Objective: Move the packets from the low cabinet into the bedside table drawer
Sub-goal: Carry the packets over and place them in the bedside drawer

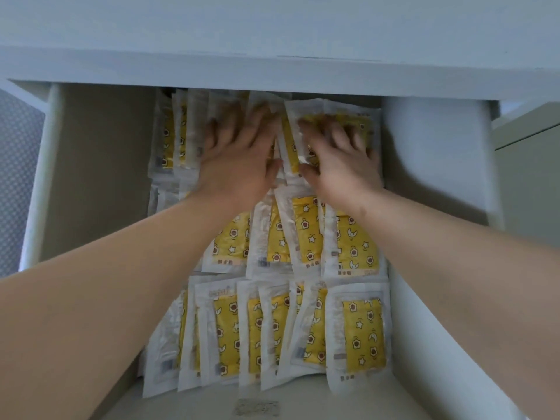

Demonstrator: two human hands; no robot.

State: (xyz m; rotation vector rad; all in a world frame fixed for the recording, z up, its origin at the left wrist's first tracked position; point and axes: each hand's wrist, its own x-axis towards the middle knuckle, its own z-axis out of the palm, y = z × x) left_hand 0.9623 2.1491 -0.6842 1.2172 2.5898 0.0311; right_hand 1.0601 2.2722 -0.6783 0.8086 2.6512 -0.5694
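From the head view, the open drawer (100,171) of the bedside table (272,25) holds the packets (362,334) in three rows from near to far, packed against its right-hand side. The left strip of the beige drawer floor is bare. In each row the packets overlap and lean on one another like filed cards.

Each packet is a flat, whitish translucent pouch with a yellow panel inside, printed with stars, moons and brown-centred flowers.

Both hands lie on the far row. The left hand (239,156) is spread flat, fingers straight, over the middle packets. The right hand (339,159) sits just beside it with fingers splayed on the rightmost ones. Both are blurred, and neither grasps anything.

The table is pale grey-white. Patterned flooring (15,177) shows at left and a pale green cabinet (530,177) at right.
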